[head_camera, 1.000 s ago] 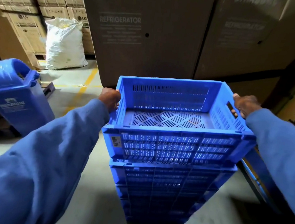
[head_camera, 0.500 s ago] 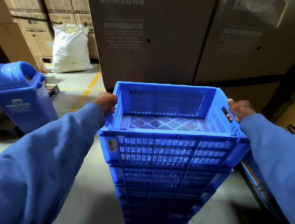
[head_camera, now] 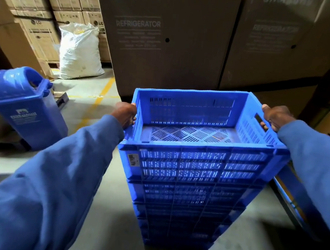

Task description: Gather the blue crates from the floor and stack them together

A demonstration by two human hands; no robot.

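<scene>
A stack of several blue slotted crates [head_camera: 191, 207] stands on the concrete floor in front of me. The top crate [head_camera: 198, 163] is empty and sits level on the pile. My left hand [head_camera: 125, 115] grips its left rim, and my right hand [head_camera: 275, 118] holds its right rim by the handle slot. Both arms are in blue sleeves.
Tall Samsung refrigerator cartons [head_camera: 167, 37] stand close behind the stack. A blue lidded bin [head_camera: 25, 108] is at the left, a white sack [head_camera: 79, 51] beyond it, LG boxes [head_camera: 38, 32] behind. A blue frame [head_camera: 293, 196] and a carton hem in the right.
The view has shifted so the stack sits lower in frame. Both hands keep their grip on the top crate's sides, and the crate now rests squarely on the pile.
</scene>
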